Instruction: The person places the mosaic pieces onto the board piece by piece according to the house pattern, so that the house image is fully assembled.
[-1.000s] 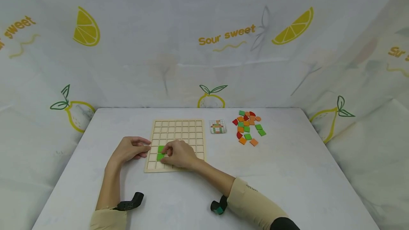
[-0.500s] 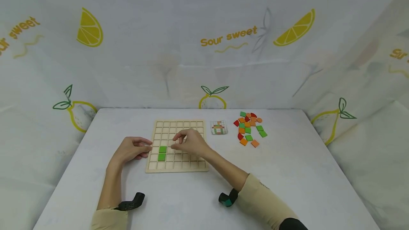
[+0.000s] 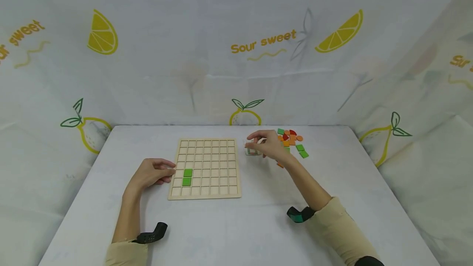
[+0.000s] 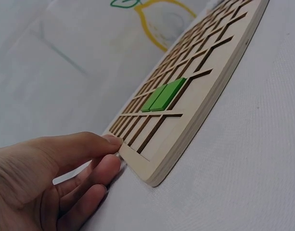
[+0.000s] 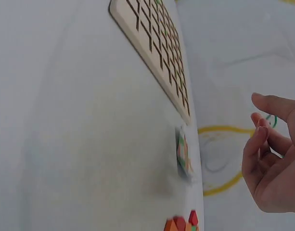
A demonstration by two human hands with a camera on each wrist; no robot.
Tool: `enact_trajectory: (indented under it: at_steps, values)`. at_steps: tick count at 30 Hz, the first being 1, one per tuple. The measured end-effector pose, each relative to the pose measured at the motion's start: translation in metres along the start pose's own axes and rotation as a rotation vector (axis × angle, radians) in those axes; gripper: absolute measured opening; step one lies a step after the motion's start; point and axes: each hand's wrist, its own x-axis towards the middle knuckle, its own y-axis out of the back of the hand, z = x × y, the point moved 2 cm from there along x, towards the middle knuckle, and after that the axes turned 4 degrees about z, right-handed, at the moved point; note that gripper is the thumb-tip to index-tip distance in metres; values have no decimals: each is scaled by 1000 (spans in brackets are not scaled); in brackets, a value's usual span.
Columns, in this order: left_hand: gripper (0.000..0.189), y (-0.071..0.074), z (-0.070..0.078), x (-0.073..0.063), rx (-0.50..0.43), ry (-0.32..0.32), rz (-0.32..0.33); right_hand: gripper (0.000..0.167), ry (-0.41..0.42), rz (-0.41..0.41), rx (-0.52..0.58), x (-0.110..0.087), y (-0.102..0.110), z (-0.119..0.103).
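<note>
A pale wooden grid board [image 3: 207, 196] lies on the table, with two green square tiles [image 3: 187, 177] set in neighbouring cells near its lower left. My left hand [image 3: 151, 173] holds the board's left edge; in the left wrist view the thumb lies on the rim and the curled fingers are beside it. My right hand [image 3: 271, 146] is in the air above the small picture card [image 3: 251, 152], covering part of it. Nothing shows between the thumb and loosely bent fingers of this right hand [image 5: 277, 154] in the right wrist view.
Loose orange, red and green pieces [image 3: 292, 138] lie to the right of the card, some hidden behind my right hand. A white cloth with lemon prints [image 3: 236, 73] rises behind the table.
My right hand has left the green tiles and moved right, across the board to above the card. The left hand stays at the board's edge, and both green tiles remain in their cells.
</note>
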Motion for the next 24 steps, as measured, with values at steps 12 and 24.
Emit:
enact_trajectory:
  at_steps: [12, 24]
  values:
    - [37, -1, 0, 0, -14, 5, -3, 42, -199, 65, -38, -20, 78, 75]
    - [38, -1, 0, 1, -14, 16, 3, 46, -256, 83, -12, -25, 89, 115]
